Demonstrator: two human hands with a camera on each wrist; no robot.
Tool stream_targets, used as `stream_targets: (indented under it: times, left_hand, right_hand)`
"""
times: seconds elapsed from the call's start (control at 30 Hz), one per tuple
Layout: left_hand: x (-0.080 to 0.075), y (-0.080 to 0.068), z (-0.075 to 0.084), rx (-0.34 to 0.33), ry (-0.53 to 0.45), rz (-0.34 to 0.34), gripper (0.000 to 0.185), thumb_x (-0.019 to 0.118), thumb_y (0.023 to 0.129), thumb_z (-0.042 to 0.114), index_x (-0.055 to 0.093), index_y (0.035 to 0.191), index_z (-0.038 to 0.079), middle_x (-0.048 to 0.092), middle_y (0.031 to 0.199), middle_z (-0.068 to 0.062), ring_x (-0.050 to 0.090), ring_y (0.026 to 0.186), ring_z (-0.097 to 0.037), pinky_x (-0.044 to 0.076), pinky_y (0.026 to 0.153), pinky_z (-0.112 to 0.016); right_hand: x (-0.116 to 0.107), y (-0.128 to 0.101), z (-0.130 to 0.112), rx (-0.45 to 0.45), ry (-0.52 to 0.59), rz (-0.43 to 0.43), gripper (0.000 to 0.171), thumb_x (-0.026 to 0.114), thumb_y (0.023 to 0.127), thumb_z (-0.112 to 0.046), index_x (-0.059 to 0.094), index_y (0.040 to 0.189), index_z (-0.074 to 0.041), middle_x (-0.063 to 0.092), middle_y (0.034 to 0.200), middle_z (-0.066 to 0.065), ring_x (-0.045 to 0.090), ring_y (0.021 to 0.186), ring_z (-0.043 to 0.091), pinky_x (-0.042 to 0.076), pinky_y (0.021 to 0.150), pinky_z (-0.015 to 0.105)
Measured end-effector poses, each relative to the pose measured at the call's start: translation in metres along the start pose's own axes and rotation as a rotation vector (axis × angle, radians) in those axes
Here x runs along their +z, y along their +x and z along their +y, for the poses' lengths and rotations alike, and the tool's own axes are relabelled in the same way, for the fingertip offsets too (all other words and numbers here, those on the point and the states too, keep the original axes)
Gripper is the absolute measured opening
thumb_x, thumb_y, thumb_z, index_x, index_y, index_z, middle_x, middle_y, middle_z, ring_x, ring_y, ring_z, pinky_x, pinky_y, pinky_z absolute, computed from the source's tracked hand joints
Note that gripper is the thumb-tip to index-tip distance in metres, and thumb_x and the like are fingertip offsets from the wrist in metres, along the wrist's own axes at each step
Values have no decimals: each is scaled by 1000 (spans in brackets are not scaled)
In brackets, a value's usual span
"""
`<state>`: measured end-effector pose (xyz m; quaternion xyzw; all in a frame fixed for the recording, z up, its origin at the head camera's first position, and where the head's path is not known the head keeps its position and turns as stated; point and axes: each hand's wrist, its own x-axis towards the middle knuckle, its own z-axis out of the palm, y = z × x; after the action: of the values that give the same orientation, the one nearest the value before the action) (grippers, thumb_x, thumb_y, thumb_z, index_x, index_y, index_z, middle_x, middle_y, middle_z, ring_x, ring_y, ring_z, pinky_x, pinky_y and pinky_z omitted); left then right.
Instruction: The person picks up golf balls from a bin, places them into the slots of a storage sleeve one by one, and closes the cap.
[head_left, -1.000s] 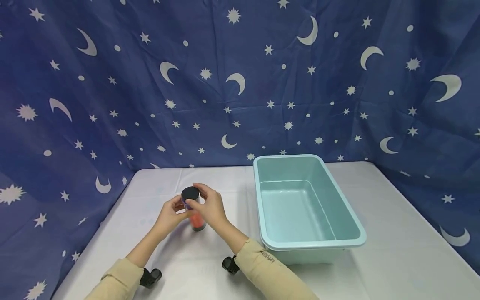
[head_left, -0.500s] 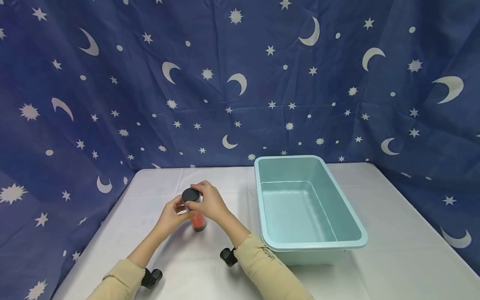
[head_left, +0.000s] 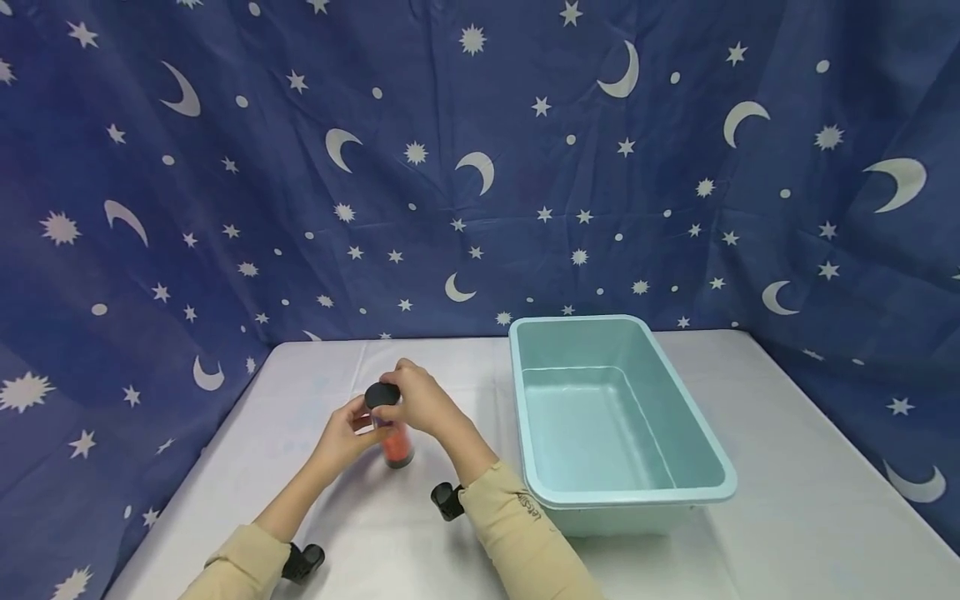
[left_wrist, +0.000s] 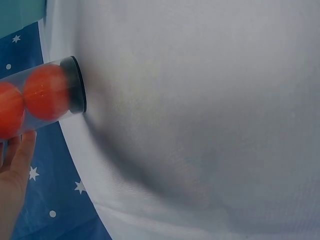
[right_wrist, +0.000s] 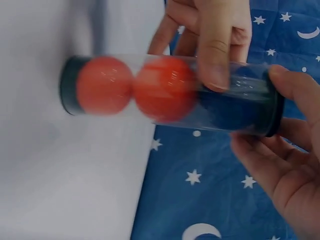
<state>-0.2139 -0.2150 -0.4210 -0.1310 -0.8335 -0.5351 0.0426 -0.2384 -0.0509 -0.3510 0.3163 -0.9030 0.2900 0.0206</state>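
A clear tube with a black cap stands slightly tilted on the white table, left of centre. Two orange balls fill its lower half, above a black base that touches the tablecloth. My left hand grips the tube's side; its fingers curl over the clear wall. My right hand curls over the cap from the right, with the thumb and fingers around the cap's edge. A teal plastic tub stands to the right, with nothing in it.
A blue cloth with white stars and moons hangs behind and at both sides of the table. Black wrist-camera mounts sit on both beige sleeves. Bare tablecloth lies right of the tub and at the front.
My right hand has slid further over the black cap, covering more of it. The tube and my left hand stay almost where they were.
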Motion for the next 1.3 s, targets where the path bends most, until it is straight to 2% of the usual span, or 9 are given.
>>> stream_targets:
  times: [0.17,0.3,0.4,0.47,0.6,0.77,0.87,1.1,1.3]
  left_hand:
    - [2,-1,-1,19,-21,-25,51,72,81,6,52,128,-3,59,121,-26,62,108,-34,53,89,-30]
    - [2,0,-2,33,-27,-29,50,72,80,5,54,126,-2,60,120,-25,65,102,-15,53,87,-28]
    - [2,0,-1,51,-28,-34,49,73,80,4,55,125,-3,61,118,-25,63,96,-1,53,86,-27]
    - [2,0,-1,55,-22,-34,49,73,79,3,55,124,-4,61,118,-25,60,93,5,53,85,-25]
    - [1,1,-1,56,-6,-28,50,74,78,3,54,124,-5,62,116,-25,59,92,7,53,85,-24]
    - [-2,3,-1,53,-15,-34,49,73,79,3,54,124,-6,62,115,-26,59,93,7,51,86,-20]
    - [-3,4,0,48,-10,-39,48,73,80,4,54,123,-6,63,114,-26,61,94,3,52,86,-20]
    - [-4,5,-2,31,8,-15,45,73,79,3,56,120,-6,64,112,-24,61,94,2,52,86,-22]
    - [-1,2,-2,9,-10,-4,48,72,80,2,54,124,-7,61,119,-28,60,97,4,52,90,-25]
  right_hand:
    - [-7,4,-7,-10,-134,-49,25,77,78,-21,71,96,-5,59,92,6,52,76,11,43,65,14]
    - [-14,7,-13,-36,-236,-78,19,78,76,-21,69,80,-5,60,87,4,48,70,8,38,61,15]
    - [-18,10,-17,-36,-288,-106,20,79,74,-21,67,75,-5,61,85,3,48,67,8,38,60,16]
    - [-20,12,-19,-30,-307,-127,22,80,73,-21,66,75,-4,62,84,2,49,68,9,39,61,16]
    - [-22,17,-24,-25,-331,-172,20,80,74,-20,68,82,-5,64,86,2,52,73,10,42,65,17]
    - [-27,22,-28,-58,-339,-249,26,78,77,-17,72,102,-10,68,103,1,59,94,12,46,79,18]
    - [-31,25,-28,-65,-316,-273,32,78,77,-15,71,108,-9,69,107,2,61,99,14,48,85,20]
    - [-35,28,-26,-71,-310,-316,31,76,79,-16,70,109,-7,69,108,2,61,99,14,48,85,19]
    - [-33,29,-27,-97,-352,-333,28,76,80,-18,71,105,-8,70,103,1,61,94,12,47,82,19]
